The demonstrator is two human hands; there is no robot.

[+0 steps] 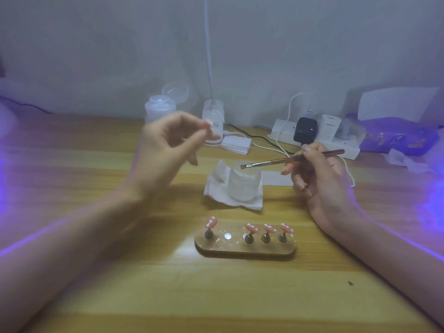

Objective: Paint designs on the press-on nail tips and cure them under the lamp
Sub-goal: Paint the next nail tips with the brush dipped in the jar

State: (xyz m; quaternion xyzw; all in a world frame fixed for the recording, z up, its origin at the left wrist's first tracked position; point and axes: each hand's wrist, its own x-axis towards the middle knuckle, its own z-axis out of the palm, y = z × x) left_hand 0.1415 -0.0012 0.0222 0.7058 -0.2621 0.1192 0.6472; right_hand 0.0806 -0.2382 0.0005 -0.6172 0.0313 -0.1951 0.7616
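A wooden holder [245,248] near the table's front carries several pink nail tips with white dots [251,228] on small metal stands. One magnet spot [227,236] on it is bare. My right hand [322,183] grips a thin brush [288,160]. The brush's flat tip hovers over a frosted glass jar [244,182]. My left hand [168,145] is raised and blurred above the table's left middle. Its thumb and forefinger pinch what looks like a small pink nail tip [207,121].
The jar stands on a white tissue [216,191]. Behind it are a lamp base [213,121] with a white neck, a plastic dispenser bottle [159,109], a stack of pads [236,144] and a power strip [336,143] with plugs and cables. Purple packaging [398,138] lies at the right.
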